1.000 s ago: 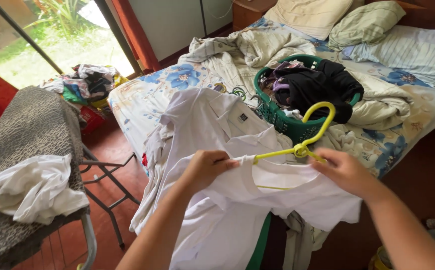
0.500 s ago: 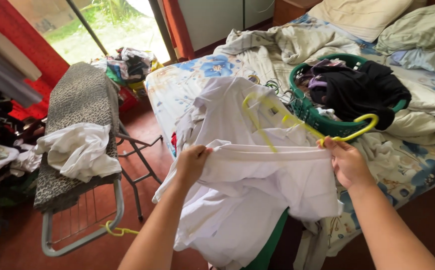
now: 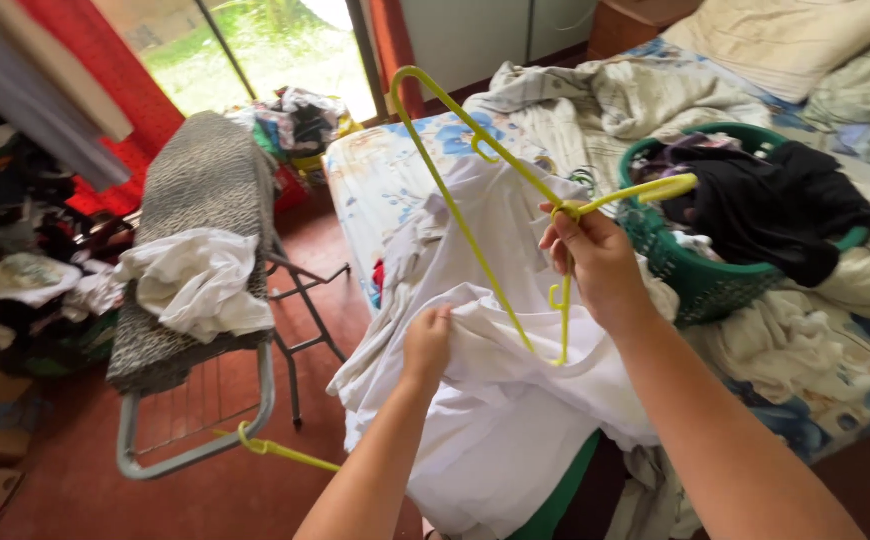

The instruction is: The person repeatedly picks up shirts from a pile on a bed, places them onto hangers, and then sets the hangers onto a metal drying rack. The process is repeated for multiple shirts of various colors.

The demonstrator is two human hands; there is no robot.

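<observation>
White shirt (image 3: 515, 400) hangs in front of the person, between the two hands, over the edge of the bed (image 3: 395, 190). The left hand (image 3: 427, 345) is pinched shut on a fold of the cloth near its top. The right hand (image 3: 600, 265) is closed around the neck of a yellow hanger (image 3: 455, 200), which is tilted with one long arm pointing up and the other end dipping into the shirt.

To do this well, I think the left hand should hold the shirt's opening wide and steady. The hanger should go in one end first, slowly, so the cloth does not bunch up or slip off.

The bed is big and covered with a flowered sheet and crumpled bedding. On it sits a green basket (image 3: 695, 285), just beside the right hand. It is heaped with dark clothes (image 3: 775, 210) that spill over its rim.

An ironing board (image 3: 200, 200) stands well apart on the left, with a white cloth (image 3: 200, 285) lumped on top. Another yellow hanger (image 3: 280, 450) hangs from its frame.
</observation>
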